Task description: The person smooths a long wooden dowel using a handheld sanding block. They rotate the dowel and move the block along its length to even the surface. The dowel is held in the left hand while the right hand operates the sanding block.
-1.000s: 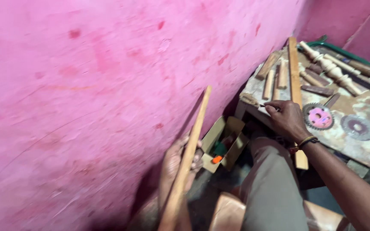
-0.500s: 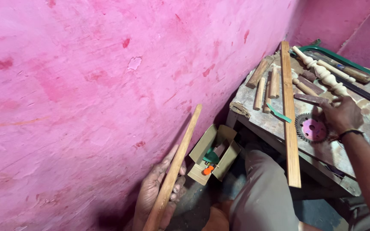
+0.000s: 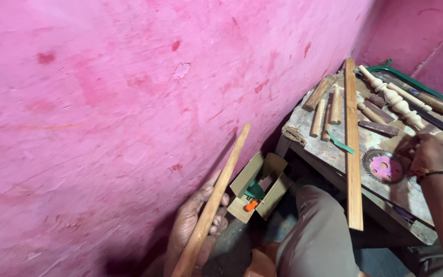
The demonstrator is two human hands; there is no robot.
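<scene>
My left hand (image 3: 195, 221) is low beside the pink wall, gripping a long thin wooden strip (image 3: 226, 174) that slants up toward the workbench. My right hand (image 3: 429, 151) rests on the worn wooden workbench (image 3: 308, 125), fingers curled, just right of a toothed circular saw blade with a pink centre (image 3: 385, 166). Whether anything is in that hand is hidden. A small green strip (image 3: 340, 142) lies on the bench to the left of a long flat wooden slat (image 3: 353, 149).
An open cardboard box (image 3: 242, 179) with green and orange items sits on the floor between wall and bench. Short dowels (image 3: 324, 102), turned wooden spindles (image 3: 397, 100) and a green-framed hacksaw (image 3: 416, 84) lie on the bench. My knee in grey trousers (image 3: 319, 231) is below.
My right hand left the bench's near-left edge and went right, past the saw blade. A green strip now lies where it was. My left hand still holds the wooden strip.
</scene>
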